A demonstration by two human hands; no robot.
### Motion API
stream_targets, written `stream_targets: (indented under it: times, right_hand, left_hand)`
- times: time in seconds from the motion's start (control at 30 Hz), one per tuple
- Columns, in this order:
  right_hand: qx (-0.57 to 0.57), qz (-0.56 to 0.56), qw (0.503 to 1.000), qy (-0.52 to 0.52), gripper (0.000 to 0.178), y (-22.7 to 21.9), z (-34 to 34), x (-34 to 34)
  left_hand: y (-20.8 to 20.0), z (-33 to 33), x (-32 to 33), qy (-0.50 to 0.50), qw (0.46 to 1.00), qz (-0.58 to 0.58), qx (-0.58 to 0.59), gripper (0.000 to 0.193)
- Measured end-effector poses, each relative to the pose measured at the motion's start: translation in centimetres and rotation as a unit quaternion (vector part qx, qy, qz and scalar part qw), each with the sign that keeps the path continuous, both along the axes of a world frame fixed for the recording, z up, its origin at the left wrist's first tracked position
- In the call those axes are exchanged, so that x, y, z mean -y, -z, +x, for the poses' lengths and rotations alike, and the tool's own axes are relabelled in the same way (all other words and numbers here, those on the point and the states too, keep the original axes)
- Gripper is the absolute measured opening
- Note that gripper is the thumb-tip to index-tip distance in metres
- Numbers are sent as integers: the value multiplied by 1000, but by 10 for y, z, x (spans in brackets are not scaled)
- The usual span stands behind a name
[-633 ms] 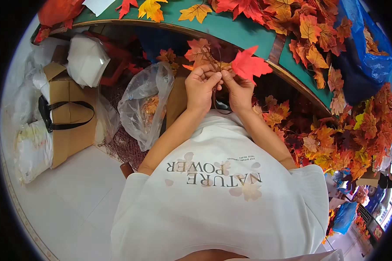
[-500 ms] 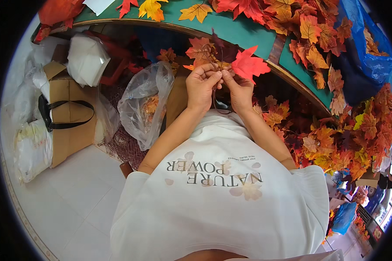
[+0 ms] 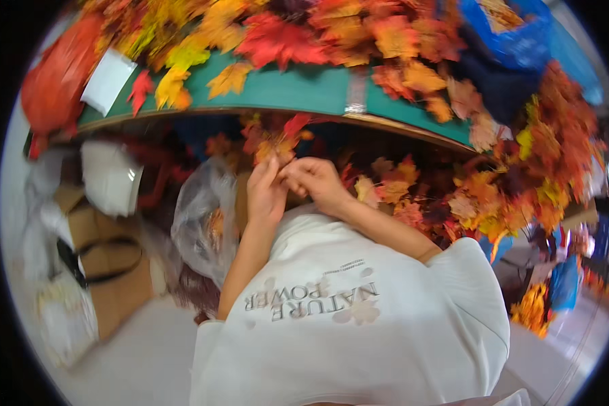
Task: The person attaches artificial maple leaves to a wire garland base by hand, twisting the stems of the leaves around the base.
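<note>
Both hands had dropped lower beneath the green counter (image 3: pixel 298 91) edge. One clear plastic bag (image 3: pixel 206 220) hung beside them. Left hand (image 3: pixel 265 193) and right hand (image 3: pixel 314 181) pinched one small orange-red leaf sprig (image 3: pixel 281 139) between fingertips.

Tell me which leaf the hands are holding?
The small sprig of red and orange leaves pinched between the left hand and right hand, below the green table edge. The other leaves lie untouched.

A green-topped curved table (image 3: pixel 298 91) carries heaps of orange, red and yellow artificial maple leaves (image 3: pixel 284 34), a white paper card (image 3: pixel 108 81) and a blue plastic bag (image 3: pixel 514 30).
</note>
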State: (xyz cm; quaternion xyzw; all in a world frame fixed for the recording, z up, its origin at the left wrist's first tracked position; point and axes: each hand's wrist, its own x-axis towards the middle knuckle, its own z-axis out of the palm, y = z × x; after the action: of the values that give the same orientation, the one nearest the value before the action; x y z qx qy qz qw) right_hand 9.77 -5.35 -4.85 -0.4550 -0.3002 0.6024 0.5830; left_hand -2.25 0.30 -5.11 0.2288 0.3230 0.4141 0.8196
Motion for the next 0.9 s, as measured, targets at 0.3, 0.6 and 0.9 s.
stream_targets:
  times: [0.3, 0.6, 0.9]
  right_hand:
    - [-328, -49, 941, -61, 22, -9, 12, 8]
    - [661, 95, 649, 364, 14, -79, 135, 16]
    - [726, -95, 581, 356, 23, -73, 169, 9]
  left_hand:
    - [12, 1, -3, 153, 977, 8, 150, 16]
    - [9, -1, -14, 12, 962, -86, 259, 11]
    - [11, 10, 1, 71, 961, -85, 254, 13]
